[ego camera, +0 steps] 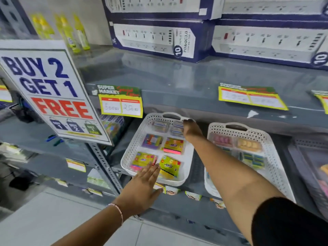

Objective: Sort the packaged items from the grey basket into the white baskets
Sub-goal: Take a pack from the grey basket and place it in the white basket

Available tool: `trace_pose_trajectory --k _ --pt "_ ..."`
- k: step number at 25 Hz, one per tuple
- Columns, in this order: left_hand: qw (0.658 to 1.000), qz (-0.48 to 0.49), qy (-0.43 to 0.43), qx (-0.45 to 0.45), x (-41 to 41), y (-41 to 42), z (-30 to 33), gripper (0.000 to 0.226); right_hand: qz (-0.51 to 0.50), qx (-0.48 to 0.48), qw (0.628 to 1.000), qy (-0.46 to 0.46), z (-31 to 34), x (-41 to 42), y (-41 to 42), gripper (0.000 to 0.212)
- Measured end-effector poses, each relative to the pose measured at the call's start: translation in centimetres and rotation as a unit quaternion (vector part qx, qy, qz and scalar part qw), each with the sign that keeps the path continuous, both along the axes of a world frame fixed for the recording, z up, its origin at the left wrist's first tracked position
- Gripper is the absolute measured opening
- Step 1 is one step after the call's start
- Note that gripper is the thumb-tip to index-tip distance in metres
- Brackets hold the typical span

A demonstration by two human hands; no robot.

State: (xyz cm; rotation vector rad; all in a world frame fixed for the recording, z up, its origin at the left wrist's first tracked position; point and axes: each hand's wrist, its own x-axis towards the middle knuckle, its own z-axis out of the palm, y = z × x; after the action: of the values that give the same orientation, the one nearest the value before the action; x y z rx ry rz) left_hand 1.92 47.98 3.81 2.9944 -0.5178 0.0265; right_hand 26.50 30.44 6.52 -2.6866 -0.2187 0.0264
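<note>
The left white basket (132,148) sits on the grey shelf and holds several packets in two columns: clear packs at the back, a purple pack (152,141), and yellow-green packs (174,145) toward the front. My left hand (142,185) lies flat across its front rim, fingers over the front-left packet and thumb below the rim. My right hand (191,129) reaches to the basket's back right corner, onto the small clear packs (177,127); its fingers are hidden. A second white basket (266,139) to the right holds pink, orange and green-blue packs. The grey basket (301,146) shows at the far right edge.
The shelf above (195,96) overhangs the baskets and carries price tags and boxed power strips (156,39). A "Buy 2 Get 1 Free" sign (51,93) stands at the left. A perforated upright post (104,162) is beside the left basket. Below is tiled floor.
</note>
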Motion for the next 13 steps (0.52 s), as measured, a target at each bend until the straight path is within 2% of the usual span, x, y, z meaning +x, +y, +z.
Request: trace_pose_trajectory --k 3,6,7,13 --pt "1.000 -0.002 0.010 0.013 -0.1 0.2 -0.1 0.074 0.010 -0.047 0.999 0.017 -0.8 1.3 0.9 0.033" --pt "1.000 -0.001 0.021 0.019 -0.2 0.3 -0.4 0.074 0.051 -0.108 0.993 0.008 -1.5 2.3 1.4 0.013" --pt "1.000 -0.001 0.022 0.016 -0.2 0.3 -0.5 0.074 0.065 -0.148 0.987 -0.008 -1.6 2.7 1.7 0.018" --pt "1.000 0.003 0.007 0.016 -0.1 0.4 -1.1 0.073 -0.006 -0.038 0.999 0.023 -2.5 3.7 2.0 0.031"
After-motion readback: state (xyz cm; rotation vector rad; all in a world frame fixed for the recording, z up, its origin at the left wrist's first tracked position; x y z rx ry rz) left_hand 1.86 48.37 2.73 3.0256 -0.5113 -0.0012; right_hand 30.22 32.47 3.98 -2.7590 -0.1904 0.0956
